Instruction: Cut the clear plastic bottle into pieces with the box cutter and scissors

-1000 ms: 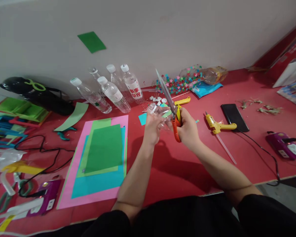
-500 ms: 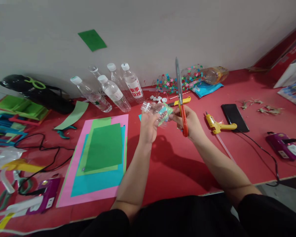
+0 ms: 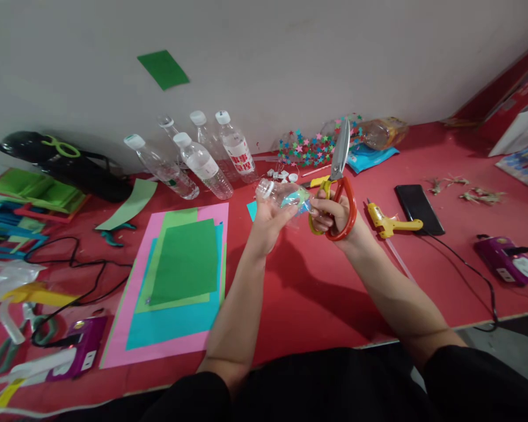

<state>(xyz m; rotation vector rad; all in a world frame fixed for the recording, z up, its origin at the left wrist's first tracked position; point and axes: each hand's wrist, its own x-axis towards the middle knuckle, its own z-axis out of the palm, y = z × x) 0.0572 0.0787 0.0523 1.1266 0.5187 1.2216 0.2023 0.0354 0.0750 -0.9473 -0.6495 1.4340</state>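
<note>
My left hand [image 3: 269,225] is closed round the cut top of a clear plastic bottle [image 3: 286,192], its neck pointing up and left. Bluish-green patches show on or through the clear plastic. In my right hand [image 3: 334,214] is a pair of scissors [image 3: 341,155] with orange and yellow handles, blades pointing up and shut together. The right fingertips are at the cut end of the bottle top; whether they pinch its edge I cannot make out. Behind the hands lie a yellow utility knife [image 3: 317,182] and small white pieces [image 3: 278,175].
Several clear bottles [image 3: 205,170] stand by the wall. Star-covered plastic [image 3: 308,149] lies behind the scissors. To the right are a yellow glue gun [image 3: 391,224], a phone [image 3: 419,209] and a purple power strip [image 3: 508,261]. Coloured sheets [image 3: 185,264] are stacked at left.
The scissors have turned in my right hand, so their blades lean right and both handle loops now show. The bottle top has turned slightly in my left hand.
</note>
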